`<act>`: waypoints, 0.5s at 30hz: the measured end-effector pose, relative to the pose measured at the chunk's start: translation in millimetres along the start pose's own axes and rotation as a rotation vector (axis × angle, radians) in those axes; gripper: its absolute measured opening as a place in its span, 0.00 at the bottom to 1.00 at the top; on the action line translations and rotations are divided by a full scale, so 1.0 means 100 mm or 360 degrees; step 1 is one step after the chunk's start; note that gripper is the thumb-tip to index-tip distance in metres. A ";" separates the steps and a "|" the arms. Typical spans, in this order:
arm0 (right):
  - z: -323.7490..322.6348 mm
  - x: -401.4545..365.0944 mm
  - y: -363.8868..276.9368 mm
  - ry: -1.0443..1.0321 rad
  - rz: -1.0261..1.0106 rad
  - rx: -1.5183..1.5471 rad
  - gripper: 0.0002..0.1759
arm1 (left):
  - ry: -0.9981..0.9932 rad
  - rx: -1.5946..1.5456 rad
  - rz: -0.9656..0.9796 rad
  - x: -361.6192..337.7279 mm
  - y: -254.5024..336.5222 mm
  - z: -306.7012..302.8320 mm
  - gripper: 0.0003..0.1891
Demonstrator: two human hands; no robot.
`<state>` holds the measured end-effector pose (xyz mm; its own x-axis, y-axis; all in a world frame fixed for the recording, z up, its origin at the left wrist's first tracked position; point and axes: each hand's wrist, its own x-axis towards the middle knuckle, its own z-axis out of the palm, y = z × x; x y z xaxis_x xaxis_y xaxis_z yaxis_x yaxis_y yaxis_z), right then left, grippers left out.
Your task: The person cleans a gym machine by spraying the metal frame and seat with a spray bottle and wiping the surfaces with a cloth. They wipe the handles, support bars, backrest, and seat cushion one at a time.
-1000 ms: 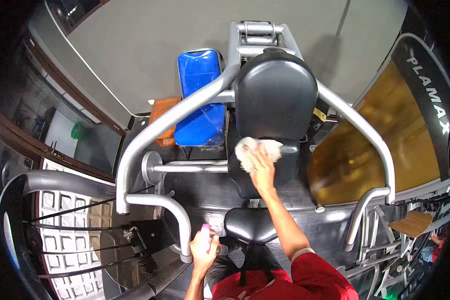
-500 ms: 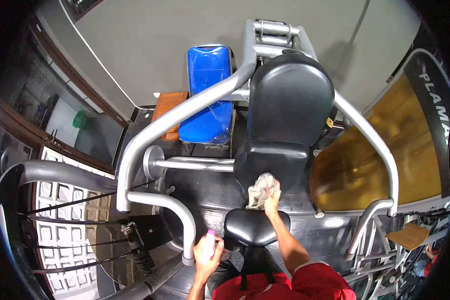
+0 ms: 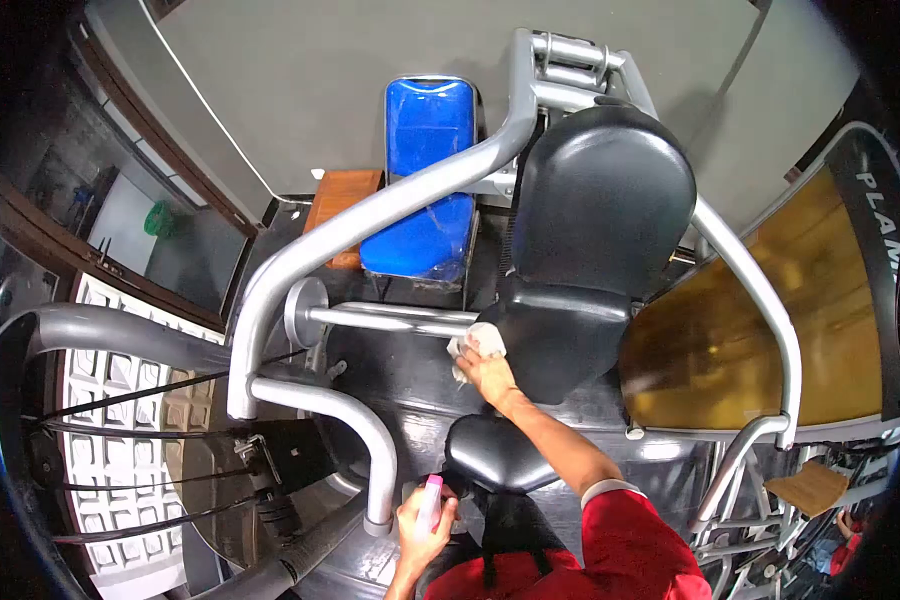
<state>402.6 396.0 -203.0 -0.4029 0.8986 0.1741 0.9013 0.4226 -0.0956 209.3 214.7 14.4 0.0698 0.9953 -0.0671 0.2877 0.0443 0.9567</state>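
My right hand (image 3: 492,378) is closed on a crumpled whitish cloth (image 3: 484,342), at the left edge of the black padded seat (image 3: 565,335). Part of the cloth hangs past that edge, near the end of a silver crossbar (image 3: 390,318). Low in the view, my left hand (image 3: 422,530) is wrapped round a spray bottle (image 3: 429,505) with a pink top; its lower part is hidden by my fingers. Between my arms lies a smaller black pad (image 3: 495,455). Behind the seat rises the black backrest (image 3: 610,195).
Curved silver machine arms (image 3: 370,215) frame the seat on both sides. A blue chair (image 3: 420,235) and a brown wooden piece (image 3: 342,210) stand by the wall. At right is a gold panel (image 3: 740,330); part of another person (image 3: 847,545) shows at the lower right edge.
My right hand has moved the cloth left, from the front of the seat to its left edge. My left hand still holds the bottle. The view has shifted slightly.
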 end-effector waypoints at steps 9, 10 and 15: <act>-0.02 -0.14 -0.12 -0.0071 0.0781 0.1918 0.30 | 0.0039 -0.0103 -0.0101 -0.14 -0.17 0.03 0.05; -0.34 -0.02 -0.09 0.0034 0.0794 0.1930 0.31 | 0.0047 -0.0111 -0.0095 -0.13 -0.18 0.04 0.05; -1.53 0.63 0.21 0.0405 -0.0009 0.0405 0.25 | 0.0003 -0.0060 -0.0092 -0.09 -0.19 0.08 0.05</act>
<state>420.4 443.5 -43.7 -0.3263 0.8515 0.4106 0.8176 0.4722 -0.3294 210.7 204.3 -5.3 0.0525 0.9911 -0.1224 0.2553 0.1052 0.9611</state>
